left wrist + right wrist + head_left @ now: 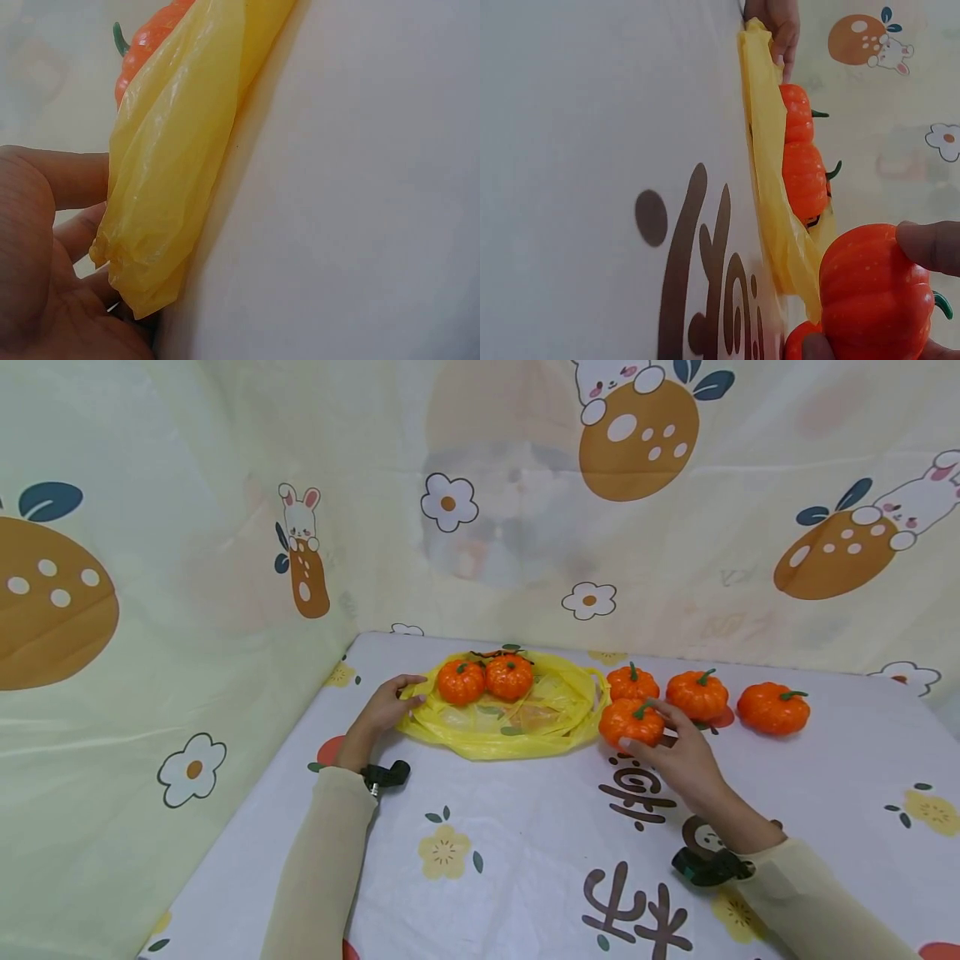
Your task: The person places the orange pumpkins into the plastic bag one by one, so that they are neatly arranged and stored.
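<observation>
A yellow plastic bag (480, 745) lies spread on the table, with two small glossy orange pumpkins (461, 683) side by side on it toward its far edge. At the bag's left end, my left hand (386, 706) holds the edge between thumb and fingers; the left wrist view shows crumpled yellow film (169, 187) against them. Just past the bag's right end, my right hand (684, 756) grips another orange pumpkin (624, 723) with a green stem. In the right wrist view the thumb and fingertips press the sides of this pumpkin (874, 300).
Right of the bag stand three more pumpkins: one (628, 680) behind the held one, a second (695, 695) beside it and a third (772, 710) farther right. A white patterned cloth (525, 827) covers the table. Printed sheeting (360, 543) hangs behind and at the left.
</observation>
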A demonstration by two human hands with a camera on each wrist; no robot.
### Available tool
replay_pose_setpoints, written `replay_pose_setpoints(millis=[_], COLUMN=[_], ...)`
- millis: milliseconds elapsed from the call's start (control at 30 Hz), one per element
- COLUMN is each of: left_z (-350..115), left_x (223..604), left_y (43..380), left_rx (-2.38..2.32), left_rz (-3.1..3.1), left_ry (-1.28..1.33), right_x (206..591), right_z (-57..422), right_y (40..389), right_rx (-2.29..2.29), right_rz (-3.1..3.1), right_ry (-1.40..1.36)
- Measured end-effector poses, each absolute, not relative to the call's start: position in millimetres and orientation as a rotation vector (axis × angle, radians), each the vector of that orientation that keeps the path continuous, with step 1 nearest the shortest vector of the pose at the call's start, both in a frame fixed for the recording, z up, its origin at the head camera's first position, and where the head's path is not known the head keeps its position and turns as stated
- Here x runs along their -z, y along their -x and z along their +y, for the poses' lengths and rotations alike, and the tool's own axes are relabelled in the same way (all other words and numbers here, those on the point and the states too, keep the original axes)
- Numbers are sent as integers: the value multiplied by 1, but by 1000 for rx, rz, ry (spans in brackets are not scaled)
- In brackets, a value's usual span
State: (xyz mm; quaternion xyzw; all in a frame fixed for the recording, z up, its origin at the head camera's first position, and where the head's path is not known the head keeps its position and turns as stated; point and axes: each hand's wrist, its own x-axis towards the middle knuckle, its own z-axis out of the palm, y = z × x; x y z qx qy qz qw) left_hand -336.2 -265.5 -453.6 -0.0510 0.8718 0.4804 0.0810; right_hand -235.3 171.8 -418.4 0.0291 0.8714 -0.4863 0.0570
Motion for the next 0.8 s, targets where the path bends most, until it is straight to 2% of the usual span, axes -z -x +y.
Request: replay_pose_setpoints(millis=[800], left_z=[-268], left_x=[455], left_y=[337], left_rx=[-1492], left_rz=[2586], left_ry=[111], right_x=[410], right_z=[145], right_y=[253], right_rx=[1466], right_rz=[2725], right_ry=[43])
